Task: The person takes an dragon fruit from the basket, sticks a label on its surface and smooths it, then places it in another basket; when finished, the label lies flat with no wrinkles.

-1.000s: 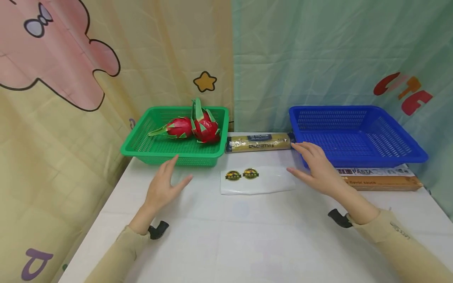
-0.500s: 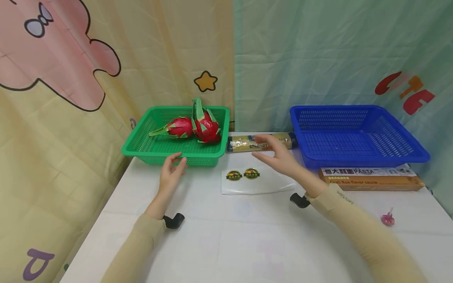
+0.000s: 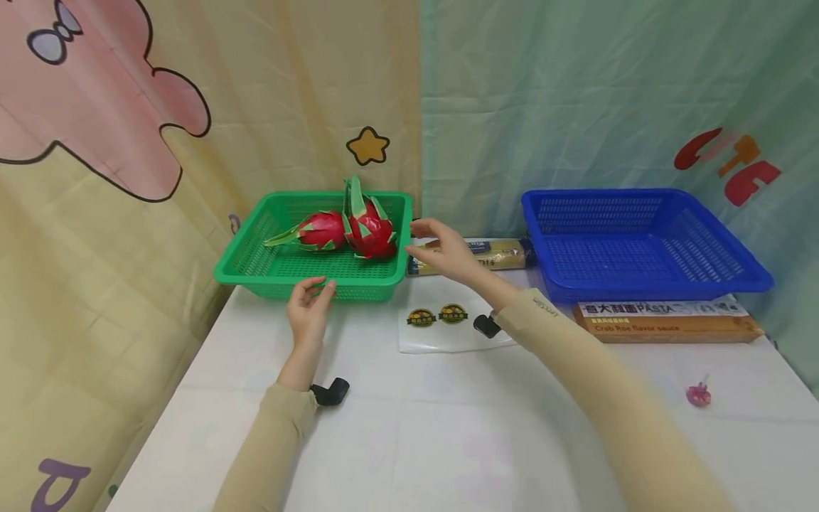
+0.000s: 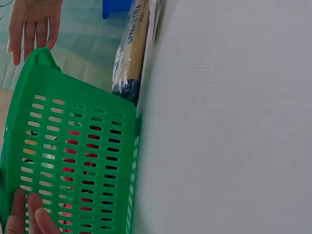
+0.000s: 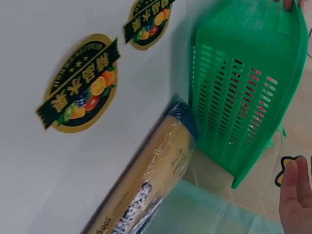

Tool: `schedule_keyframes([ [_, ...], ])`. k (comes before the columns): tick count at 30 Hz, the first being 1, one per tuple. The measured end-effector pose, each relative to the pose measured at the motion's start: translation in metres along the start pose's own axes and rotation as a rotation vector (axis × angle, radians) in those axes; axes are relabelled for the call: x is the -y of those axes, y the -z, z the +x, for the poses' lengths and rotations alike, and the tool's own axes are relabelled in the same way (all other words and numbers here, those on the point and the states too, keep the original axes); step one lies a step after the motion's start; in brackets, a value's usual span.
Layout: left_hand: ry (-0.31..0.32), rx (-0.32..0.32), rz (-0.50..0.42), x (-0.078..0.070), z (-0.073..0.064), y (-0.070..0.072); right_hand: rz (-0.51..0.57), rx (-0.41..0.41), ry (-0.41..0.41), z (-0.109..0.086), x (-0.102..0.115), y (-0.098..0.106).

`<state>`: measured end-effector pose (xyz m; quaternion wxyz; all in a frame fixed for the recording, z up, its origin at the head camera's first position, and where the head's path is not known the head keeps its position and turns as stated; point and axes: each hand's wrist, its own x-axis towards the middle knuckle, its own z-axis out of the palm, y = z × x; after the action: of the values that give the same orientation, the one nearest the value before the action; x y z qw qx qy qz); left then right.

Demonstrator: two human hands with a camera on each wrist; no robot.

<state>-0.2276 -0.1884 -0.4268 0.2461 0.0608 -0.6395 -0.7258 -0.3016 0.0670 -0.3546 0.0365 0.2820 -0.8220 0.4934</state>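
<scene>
A green plastic basket (image 3: 256, 279) holds two red dragon fruits, one (image 3: 322, 231) lying on its side and one (image 3: 371, 231) with tall green leaves. At its front rim, my left hand (image 3: 308, 307) has slightly bent fingers against or just before the wall; firm contact cannot be made out. My right hand (image 3: 448, 252) hovers beside the basket's right end with fingers extended and nothing in them. Below it lies a spaghetti pack (image 3: 508, 254), partly covered by that hand. The left wrist view shows left fingertips (image 4: 34, 207) close to the slotted wall.
On the right stands a blue basket (image 3: 646, 293), with a pasta box (image 3: 672, 328) in front of it. A white plastic sheet (image 3: 422, 341) with two fruit stickers lies mid-table. A small pink wrapped lollipop (image 3: 699, 395) sits at the right. Curtains hang behind the table.
My right hand has swept left from near the blue basket to the green basket's right end. My left hand has come to its front rim. The lollipop has come into sight from behind the arm.
</scene>
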Motion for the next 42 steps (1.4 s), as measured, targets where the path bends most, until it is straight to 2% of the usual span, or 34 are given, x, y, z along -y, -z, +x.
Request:
schedule_keyframes([
  [7, -0.001, -0.013, 0.016, -0.002, 0.002, 0.002, -0.045, -0.026, -0.059, 0.028, 0.000, -0.017],
  [13, 0.006, -0.024, 0.037, -0.001, 0.001, 0.001, -0.082, 0.004, -0.093, 0.040, -0.008, -0.027],
  [21, 0.011, -0.028, 0.039, 0.001, 0.000, -0.002, -0.108, -0.030, -0.099, 0.059, -0.016, -0.033],
  [29, 0.040, -0.001, 0.045, -0.002, 0.002, 0.001, -0.114, -0.061, -0.148, 0.073, -0.018, -0.038],
  [42, 0.007, 0.009, 0.041, -0.001, 0.006, 0.004, -0.103, -0.100, -0.159, 0.088, -0.019, -0.050],
])
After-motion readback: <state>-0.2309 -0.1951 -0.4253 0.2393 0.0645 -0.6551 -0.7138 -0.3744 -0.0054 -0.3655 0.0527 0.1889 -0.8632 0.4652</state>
